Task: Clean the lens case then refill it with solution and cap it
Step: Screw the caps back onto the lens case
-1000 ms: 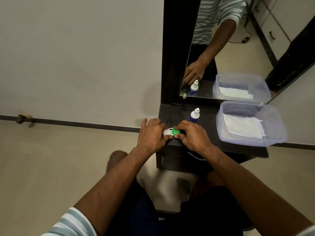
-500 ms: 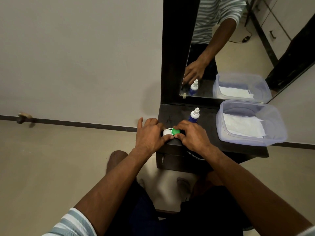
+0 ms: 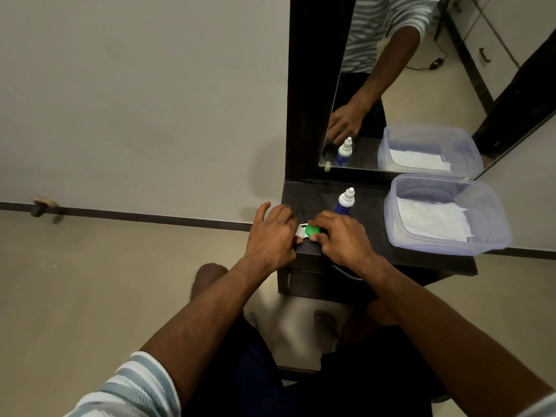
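Note:
A white lens case point(image 3: 300, 231) with a green cap point(image 3: 312, 229) lies on the front left corner of the dark vanity top point(image 3: 319, 200). My left hand point(image 3: 270, 236) holds the white end of the case between thumb and fingers. My right hand point(image 3: 343, 239) pinches the green cap with curled fingers. Most of the case is hidden under both hands. Just behind my right hand stands a small blue solution bottle point(image 3: 345, 202) with a white nozzle cap, upright.
A clear plastic tub point(image 3: 493, 236) holding white tissue sits on the right of the vanity top. A mirror point(image 3: 421, 85) in a dark frame rises behind and reflects the bottle, tub and my hand. A drawer front point(image 3: 313, 281) is below the top.
Both hands stay on the case. My left hand has shifted slightly, with its little finger spread further out to the left.

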